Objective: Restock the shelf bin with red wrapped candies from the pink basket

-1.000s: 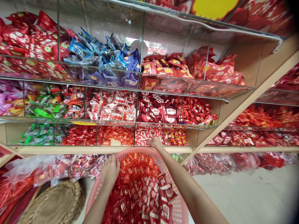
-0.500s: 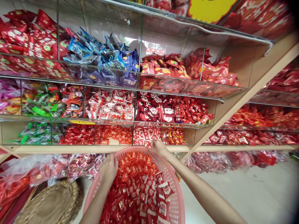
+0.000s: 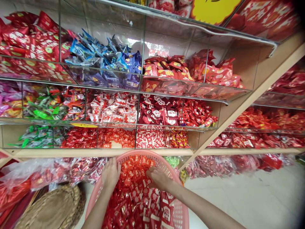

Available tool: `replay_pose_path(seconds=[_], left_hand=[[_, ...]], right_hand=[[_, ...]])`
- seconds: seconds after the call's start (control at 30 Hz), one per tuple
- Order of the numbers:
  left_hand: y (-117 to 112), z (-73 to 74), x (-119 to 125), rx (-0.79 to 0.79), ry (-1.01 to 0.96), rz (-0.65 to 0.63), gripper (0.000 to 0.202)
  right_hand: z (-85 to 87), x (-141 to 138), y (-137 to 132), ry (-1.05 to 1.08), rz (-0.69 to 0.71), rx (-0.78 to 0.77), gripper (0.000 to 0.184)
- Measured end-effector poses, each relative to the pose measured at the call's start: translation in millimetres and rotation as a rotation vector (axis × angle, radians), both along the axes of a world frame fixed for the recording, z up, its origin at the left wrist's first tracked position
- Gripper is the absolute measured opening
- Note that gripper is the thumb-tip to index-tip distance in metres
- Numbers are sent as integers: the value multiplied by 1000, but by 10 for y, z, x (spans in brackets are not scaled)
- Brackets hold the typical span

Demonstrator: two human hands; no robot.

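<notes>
A pink plastic basket [image 3: 166, 165] full of small red and red-white candy packets [image 3: 135, 194] sits low in the middle, below the shelves. My left hand [image 3: 111, 173] grips the basket's left rim, fingers curled over the edge. My right hand [image 3: 158, 178] rests palm down on the packets near the basket's far right side, fingers bent into the pile; whether they hold a packet is hidden. Just above the basket, the lowest shelf bin holds red-white packets [image 3: 150, 138].
Clear-fronted shelf bins [image 3: 143, 89] hold red, blue [image 3: 107, 60], green [image 3: 40, 111] and purple wrapped sweets. A woven straw basket [image 3: 57, 208] and plastic bags of red sweets [image 3: 35, 176] lie at lower left. Pale floor [image 3: 250, 197] shows at lower right. A slanted wooden post [image 3: 238, 108] divides the shelves.
My right hand has come down from the lowest shelf bin into the pink basket and now lies on the packets. My left hand has stayed on the rim.
</notes>
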State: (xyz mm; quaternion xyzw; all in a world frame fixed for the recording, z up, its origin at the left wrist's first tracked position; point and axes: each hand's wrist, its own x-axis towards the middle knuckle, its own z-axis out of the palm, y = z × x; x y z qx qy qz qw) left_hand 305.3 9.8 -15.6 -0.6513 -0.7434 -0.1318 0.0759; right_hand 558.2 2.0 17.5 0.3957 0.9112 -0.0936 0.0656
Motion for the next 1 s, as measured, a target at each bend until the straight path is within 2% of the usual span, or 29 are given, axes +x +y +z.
replay_pose_path(seconds=[0.17, 0.27, 0.37, 0.47, 0.53, 0.63, 0.73, 0.87, 1.0], left_hand=[[-3, -3, -4, 18, -4, -2, 36], [-5, 0, -2, 20, -5, 2, 36], [-4, -2, 1, 16, -9, 9, 36], [0, -10, 5, 12, -8, 11, 37], [2, -15, 7, 9, -6, 10, 37], [2, -17, 7, -2, -6, 18, 38], [-2, -13, 1, 4, -2, 14, 38], [-3, -14, -8, 20, -13, -3, 37], [8, -25, -5, 6, -23, 7, 38]], right_hand=[[-42, -51, -19, -23, 2, -25, 40], [31, -40, 56, 59, -33, -41, 35], [163, -22, 274, 209, -120, -8, 23], [266, 1, 624, 320, -256, 35, 16], [293, 21, 883, 322, -379, 54, 13], [264, 44, 1220, 261, -540, 60, 25], [181, 33, 1428, 218, -619, 51, 38], [60, -8, 1517, 180, -685, 43, 45], [2, -9, 1524, 165, -698, 46, 44]])
